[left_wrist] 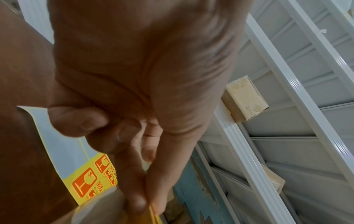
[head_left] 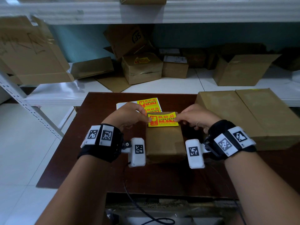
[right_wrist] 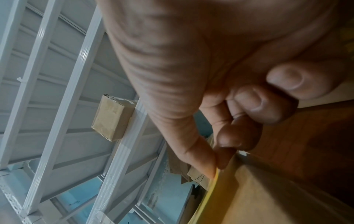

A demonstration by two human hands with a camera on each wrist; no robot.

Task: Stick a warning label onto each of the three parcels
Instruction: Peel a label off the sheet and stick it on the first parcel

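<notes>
A yellow warning label (head_left: 162, 119) with red print hangs flat over the far end of a small brown parcel (head_left: 164, 142) on the dark table. My left hand (head_left: 129, 115) pinches the label's left edge between thumb and forefinger. My right hand (head_left: 197, 116) pinches its right edge; the label's yellow edge (right_wrist: 209, 188) shows at those fingertips above the parcel top (right_wrist: 268, 197). Whether the label touches the parcel I cannot tell. Behind lies the sticker sheet (head_left: 146, 103) with more yellow labels, also seen as the sheet (left_wrist: 90, 178) under my left hand. A larger brown parcel (head_left: 253, 114) lies at the right.
The dark wooden table (head_left: 90, 151) ends in front of a white shelf (head_left: 162, 88) holding several cardboard boxes; one box (head_left: 142, 67) there carries a yellow label. A white rack post (head_left: 27, 109) slants at the left. A black cable (head_left: 138, 207) runs below the table edge.
</notes>
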